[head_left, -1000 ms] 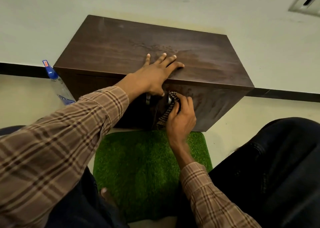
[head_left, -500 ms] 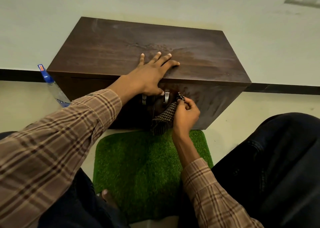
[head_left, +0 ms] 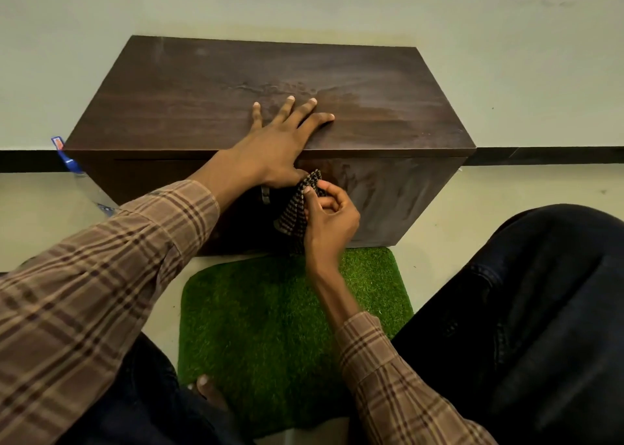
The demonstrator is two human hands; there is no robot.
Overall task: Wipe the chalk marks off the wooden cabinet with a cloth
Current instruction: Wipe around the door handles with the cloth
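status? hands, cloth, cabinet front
Left hand flat on cabinet top. Right hand pinching checked cloth at front face. Chalk smears remain. Nothing blocking.

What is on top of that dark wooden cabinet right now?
The left hand rests flat on the wooden cabinet top, fingers spread. Beside it lie pale chalky smears. Whatever is under the palm is covered. The checked cloth is on the front face instead.

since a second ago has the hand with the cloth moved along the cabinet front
Yes. The right hand with the cloth slid rightward along the cabinet front, away from the metal handle.
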